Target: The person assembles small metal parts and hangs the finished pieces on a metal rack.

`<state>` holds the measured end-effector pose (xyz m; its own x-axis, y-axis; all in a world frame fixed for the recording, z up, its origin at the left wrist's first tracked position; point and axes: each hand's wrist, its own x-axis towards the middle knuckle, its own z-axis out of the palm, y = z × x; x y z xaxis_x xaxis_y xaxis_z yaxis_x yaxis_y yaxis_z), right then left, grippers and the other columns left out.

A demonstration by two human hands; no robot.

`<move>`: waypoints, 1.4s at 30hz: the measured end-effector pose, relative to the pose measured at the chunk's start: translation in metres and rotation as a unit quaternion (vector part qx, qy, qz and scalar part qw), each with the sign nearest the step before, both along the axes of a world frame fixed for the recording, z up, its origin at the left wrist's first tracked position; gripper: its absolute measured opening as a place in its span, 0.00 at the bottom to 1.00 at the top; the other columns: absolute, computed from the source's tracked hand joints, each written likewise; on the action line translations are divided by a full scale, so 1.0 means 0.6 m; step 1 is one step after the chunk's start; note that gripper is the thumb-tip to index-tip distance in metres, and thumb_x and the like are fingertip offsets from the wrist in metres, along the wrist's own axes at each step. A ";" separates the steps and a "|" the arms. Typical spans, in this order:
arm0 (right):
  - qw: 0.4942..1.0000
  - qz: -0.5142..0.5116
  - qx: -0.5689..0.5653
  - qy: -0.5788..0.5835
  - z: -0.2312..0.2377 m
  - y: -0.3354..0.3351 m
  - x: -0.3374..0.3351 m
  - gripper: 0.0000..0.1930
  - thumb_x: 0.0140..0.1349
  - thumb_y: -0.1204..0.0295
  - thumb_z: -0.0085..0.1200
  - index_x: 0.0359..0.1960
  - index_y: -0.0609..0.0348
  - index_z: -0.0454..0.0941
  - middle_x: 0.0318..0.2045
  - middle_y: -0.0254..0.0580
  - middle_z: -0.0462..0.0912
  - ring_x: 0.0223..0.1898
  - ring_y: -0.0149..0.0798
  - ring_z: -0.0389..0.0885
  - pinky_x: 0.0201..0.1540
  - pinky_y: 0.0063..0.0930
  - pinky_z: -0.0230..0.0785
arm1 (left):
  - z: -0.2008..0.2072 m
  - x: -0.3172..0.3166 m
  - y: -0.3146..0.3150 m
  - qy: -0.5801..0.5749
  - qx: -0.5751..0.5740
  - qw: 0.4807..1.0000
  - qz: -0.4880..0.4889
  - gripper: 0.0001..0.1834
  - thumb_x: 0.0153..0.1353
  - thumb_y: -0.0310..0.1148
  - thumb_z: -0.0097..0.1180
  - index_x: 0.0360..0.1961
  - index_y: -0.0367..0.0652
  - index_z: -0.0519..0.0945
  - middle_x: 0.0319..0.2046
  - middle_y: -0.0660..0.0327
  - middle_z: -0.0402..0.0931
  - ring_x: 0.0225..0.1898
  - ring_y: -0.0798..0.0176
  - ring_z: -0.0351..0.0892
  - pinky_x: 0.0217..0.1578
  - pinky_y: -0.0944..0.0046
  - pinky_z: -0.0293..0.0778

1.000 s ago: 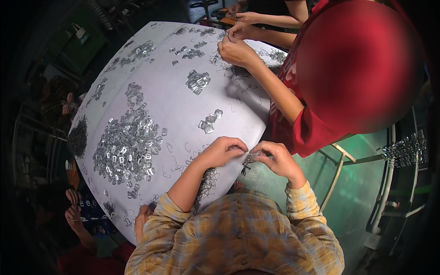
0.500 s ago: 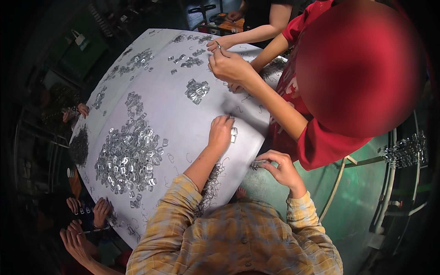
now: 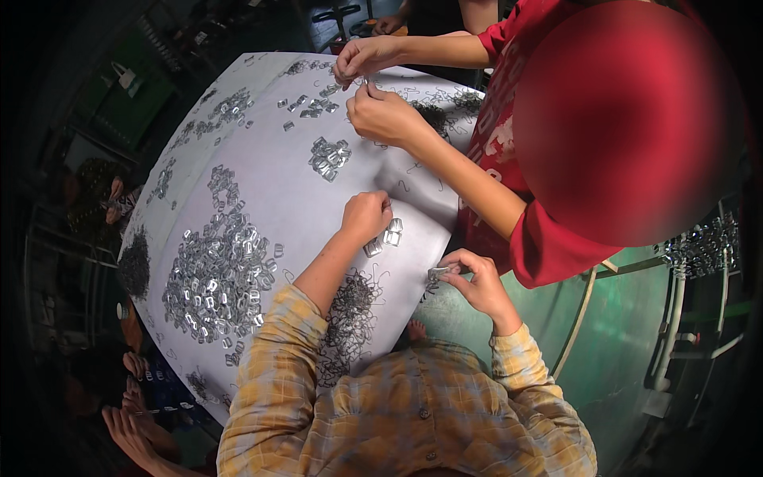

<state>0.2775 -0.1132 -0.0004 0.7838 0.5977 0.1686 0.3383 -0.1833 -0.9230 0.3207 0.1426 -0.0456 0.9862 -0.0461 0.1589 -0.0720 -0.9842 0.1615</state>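
My left hand (image 3: 368, 216) rests on the white tabletop with its fingers curled in. Whatever its fingertips hold, if anything, is hidden. Right beside it lie a few small shiny metal buckles (image 3: 391, 234). Past the table's right edge, my right hand (image 3: 477, 288) pinches a small metal buckle (image 3: 437, 273) between thumb and fingers. Thin dark wire appears to hang below that piece. A tangled heap of thin wire hooks (image 3: 351, 314) lies between my forearms, close to my body.
A large heap of metal buckles (image 3: 214, 278) covers the left part of the white table (image 3: 294, 207). A smaller buckle pile (image 3: 329, 157) lies farther off. At the right, a co-worker in a red shirt (image 3: 548, 254) handles a small piece; other people's hands (image 3: 135, 425) work at lower left.
More buckles now show beside my left hand, which has shifted slightly left. My right hand still pinches its piece. The red-shirted co-worker's two hands are now close together.
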 end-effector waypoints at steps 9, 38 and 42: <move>1.000 0.002 -0.011 -0.009 -0.006 0.017 -0.004 0.10 0.47 0.82 0.60 0.32 0.62 0.76 0.27 0.36 0.79 0.27 0.28 0.76 0.33 0.21 0.68 | 0.069 -0.145 -0.108 0.001 -0.516 0.857 0.001 0.03 0.49 0.24 0.60 0.25 0.37 0.79 0.20 0.68 0.74 0.19 0.79 0.63 0.20 0.76 0.60; 0.959 -0.041 -0.126 -0.251 -0.146 0.173 0.055 0.09 0.48 0.73 0.59 0.32 0.63 0.78 0.33 0.49 0.73 0.37 0.51 0.74 0.40 0.40 0.68 | 0.022 -0.241 -0.119 -0.063 -0.572 0.817 0.049 0.02 0.61 0.21 0.48 0.35 0.35 0.69 0.28 0.63 0.73 0.32 0.73 0.72 0.35 0.73 0.68; 0.986 -0.083 -0.021 -0.142 -0.104 0.149 0.057 0.06 0.56 0.74 0.53 0.29 0.66 0.76 0.21 0.43 0.76 0.25 0.44 0.78 0.30 0.33 0.71 | 0.019 -0.231 -0.114 -0.060 -0.579 0.811 0.055 0.03 0.60 0.21 0.49 0.35 0.35 0.70 0.28 0.63 0.73 0.31 0.74 0.71 0.35 0.74 0.68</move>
<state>0.3119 -0.0240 -0.0629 0.7969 0.4756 0.3724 0.5432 -0.2945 -0.7863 0.1819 0.0743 -0.0340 0.9483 0.2904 0.1281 -0.0780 -0.1781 0.9809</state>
